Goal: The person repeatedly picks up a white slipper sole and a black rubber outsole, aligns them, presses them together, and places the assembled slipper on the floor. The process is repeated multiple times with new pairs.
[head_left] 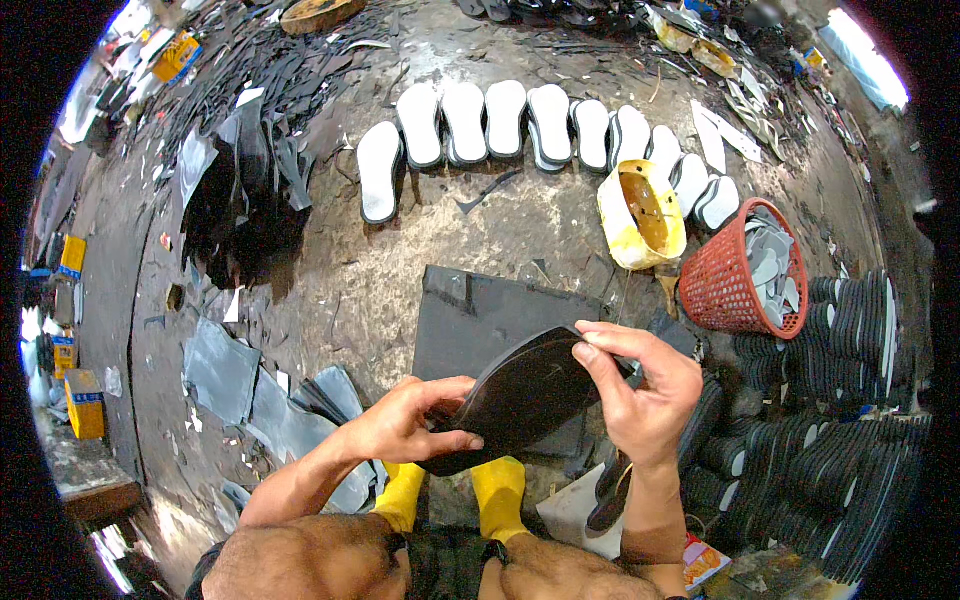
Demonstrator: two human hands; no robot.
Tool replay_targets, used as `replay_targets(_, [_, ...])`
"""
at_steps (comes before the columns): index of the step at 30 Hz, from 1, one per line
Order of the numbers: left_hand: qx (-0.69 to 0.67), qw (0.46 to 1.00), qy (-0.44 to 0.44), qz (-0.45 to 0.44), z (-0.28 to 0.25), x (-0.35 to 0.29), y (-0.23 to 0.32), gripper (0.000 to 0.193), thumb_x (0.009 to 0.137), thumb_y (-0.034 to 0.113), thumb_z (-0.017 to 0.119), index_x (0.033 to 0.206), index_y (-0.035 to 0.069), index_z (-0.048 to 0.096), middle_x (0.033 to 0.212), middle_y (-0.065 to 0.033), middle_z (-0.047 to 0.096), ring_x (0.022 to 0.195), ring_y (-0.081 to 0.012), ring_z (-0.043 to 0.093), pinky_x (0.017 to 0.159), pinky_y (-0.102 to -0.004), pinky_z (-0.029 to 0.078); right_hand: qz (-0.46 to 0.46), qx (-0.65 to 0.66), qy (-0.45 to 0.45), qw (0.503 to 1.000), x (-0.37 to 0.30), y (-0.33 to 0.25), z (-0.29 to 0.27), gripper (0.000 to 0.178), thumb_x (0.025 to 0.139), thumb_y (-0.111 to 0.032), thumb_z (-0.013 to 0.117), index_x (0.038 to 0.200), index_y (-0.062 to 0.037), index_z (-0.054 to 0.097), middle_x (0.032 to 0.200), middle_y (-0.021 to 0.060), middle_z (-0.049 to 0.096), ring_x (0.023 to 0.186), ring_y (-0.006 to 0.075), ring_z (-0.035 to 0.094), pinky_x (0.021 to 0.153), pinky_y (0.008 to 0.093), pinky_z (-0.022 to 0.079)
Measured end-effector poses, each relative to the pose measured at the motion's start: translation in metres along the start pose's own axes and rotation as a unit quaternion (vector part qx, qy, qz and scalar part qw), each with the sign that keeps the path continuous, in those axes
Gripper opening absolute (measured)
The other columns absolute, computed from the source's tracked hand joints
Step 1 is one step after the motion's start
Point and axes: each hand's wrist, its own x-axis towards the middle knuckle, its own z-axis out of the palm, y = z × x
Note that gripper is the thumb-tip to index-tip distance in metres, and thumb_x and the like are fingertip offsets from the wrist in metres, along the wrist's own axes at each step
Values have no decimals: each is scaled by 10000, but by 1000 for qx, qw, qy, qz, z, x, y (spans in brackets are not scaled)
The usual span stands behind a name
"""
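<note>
A black shoe sole is held up between my two hands, tilted and slightly bent. My left hand grips its lower left end, with the thumb across the dark face. At the upper right end, my right hand pinches the edge between thumb and fingers. Below the sole a dark flat board lies on the floor. Beyond it, several soles with white tops lie in a curved row. A yellow-white tub with brownish glue-like liquid inside stands at the right end of that row.
A red plastic basket of grey cut pieces stands at right, beside stacks of dark soles. Grey sheets and a dark sheet pile lie at left. Scraps litter the far floor. My feet in yellow socks are close below.
</note>
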Motion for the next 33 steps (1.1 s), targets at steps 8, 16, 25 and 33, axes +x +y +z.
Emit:
replay_targets(8, [-186,982,-24,-36,12,-1,-4,530,888,83,780,1356,32,537,1191,-48,670,1079,-118,622,923,-300,521,85,-9,10,996,4,9,10,134,793,3,805,919,-5,761,980,111,760,919,207,717,800,309,568])
replay_targets(16, [-223,969,56,-91,14,-34,-46,459,899,83,762,1319,85,574,1086,-27,710,975,-81,642,837,-294,547,-235,-235,12,943,-4,-17,43,207,755,-35,812,922,-107,712,940,34,676,830,243,640,726,388,510])
replay_targets(25, [40,961,273,32,13,-86,-21,436,873,148,760,1272,40,620,959,-173,741,855,-221,739,761,-346,559,-408,-234,-120,874,22,-27,62,137,785,-36,784,891,-95,721,938,14,735,899,198,709,751,358,494])
replay_targets(33, [-31,966,254,27,20,-88,-8,455,876,145,760,1285,11,614,1063,-168,740,964,-222,724,843,-358,554,-395,-287,-128,864,24,-29,61,155,826,-65,781,941,-98,683,971,8,753,992,194,720,830,344,458])
